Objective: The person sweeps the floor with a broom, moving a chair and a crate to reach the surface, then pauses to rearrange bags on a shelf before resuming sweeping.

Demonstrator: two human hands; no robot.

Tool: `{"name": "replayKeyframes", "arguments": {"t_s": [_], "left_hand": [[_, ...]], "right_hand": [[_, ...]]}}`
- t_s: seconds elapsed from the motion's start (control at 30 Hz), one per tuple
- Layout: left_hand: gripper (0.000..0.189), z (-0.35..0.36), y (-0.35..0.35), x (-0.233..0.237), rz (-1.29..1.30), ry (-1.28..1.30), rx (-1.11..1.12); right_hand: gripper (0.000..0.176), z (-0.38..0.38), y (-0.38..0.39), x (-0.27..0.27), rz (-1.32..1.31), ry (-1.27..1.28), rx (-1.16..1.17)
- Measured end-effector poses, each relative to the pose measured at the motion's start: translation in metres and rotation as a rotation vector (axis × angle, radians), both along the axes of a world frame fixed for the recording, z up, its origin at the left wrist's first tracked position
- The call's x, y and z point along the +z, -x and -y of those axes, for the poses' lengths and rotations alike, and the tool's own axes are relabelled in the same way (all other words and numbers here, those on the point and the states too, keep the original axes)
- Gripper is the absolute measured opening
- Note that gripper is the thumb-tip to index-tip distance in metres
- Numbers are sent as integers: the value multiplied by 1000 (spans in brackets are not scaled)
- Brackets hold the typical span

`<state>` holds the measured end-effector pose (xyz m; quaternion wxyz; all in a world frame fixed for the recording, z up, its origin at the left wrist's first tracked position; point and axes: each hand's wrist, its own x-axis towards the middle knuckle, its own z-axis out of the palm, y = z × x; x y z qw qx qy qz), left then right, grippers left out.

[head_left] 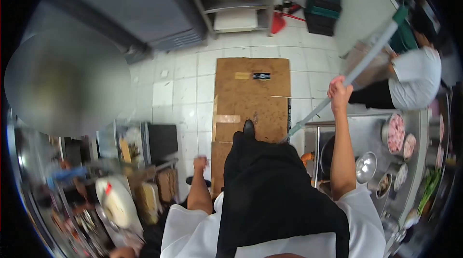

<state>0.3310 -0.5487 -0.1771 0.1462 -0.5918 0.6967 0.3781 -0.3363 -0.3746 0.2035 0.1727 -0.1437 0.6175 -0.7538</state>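
My right hand (340, 91) is wrapped around a long grey pole (371, 52) with a green top end and a green fitting lower down. The pole slants from the upper right down toward my right leg. Its lower end disappears beside my black apron (275, 195), so I cannot make out what is fixed there. My left hand (200, 163) hangs low at my side, somewhat blurred, its fingers curled in and nothing visible in them. Under my dark shoe (249, 129) lies a brown cardboard sheet (251, 99) on the white tile floor.
At right, another person (415, 77) in white stands near a bag. A steel counter (349, 125) at my right carries bowls of pink meat (396, 132) and a metal bowl (366, 166). Ahead are a steel shelf (236, 5) and a dark bin (323, 10). Cluttered worktops stand at left.
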Motion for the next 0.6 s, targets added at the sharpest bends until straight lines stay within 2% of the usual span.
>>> {"name": "replayKeyframes", "arguments": {"t_s": [0.03, 0.07, 0.1, 0.13, 0.2, 0.23, 0.27, 0.33, 0.4, 0.43, 0.47, 0.5, 0.53, 0.6], "left_hand": [[46, 80, 59, 18, 69, 34, -49], [43, 145, 120, 36, -34, 194, -78], [35, 207, 182, 51, -270, 202, 98], [29, 243, 264, 125, -388, 164, 120], [28, 333, 383, 147, -580, 150, 113], [28, 358, 441, 172, -678, 136, 99], [25, 372, 496, 200, -695, 141, 66], [22, 394, 592, 205, -781, 131, -34], [20, 379, 658, 211, -777, 56, -171], [19, 388, 693, 170, -819, 12, -242], [19, 388, 720, 146, -840, -193, -343], [19, 383, 748, 116, -644, -16, -562], [21, 361, 768, 133, -546, -187, -540], [26, 330, 811, 167, -284, -175, -785]], "right_hand": [[13, 7, 9, 25, -20, 47, 9], [13, 10, 19, 44, -12, 46, -50], [13, 15, 30, 62, -77, 90, -32], [13, 18, 44, 76, -149, 134, -10], [13, 19, 68, 86, -152, 146, -39], [12, 21, 77, 86, -172, 140, -60], [12, 24, 89, 85, -192, 133, -72], [12, 27, 119, 58, -231, 152, -77], [12, 32, 136, 33, -245, 58, -210], [12, 37, 145, 18, -231, 80, -221], [12, 40, 157, 3, -232, 9, -293], [12, 48, 176, -10, -232, -56, -373], [12, 56, 193, -26, -215, -28, -403], [14, 67, 216, -52, -180, -102, -462]]}}
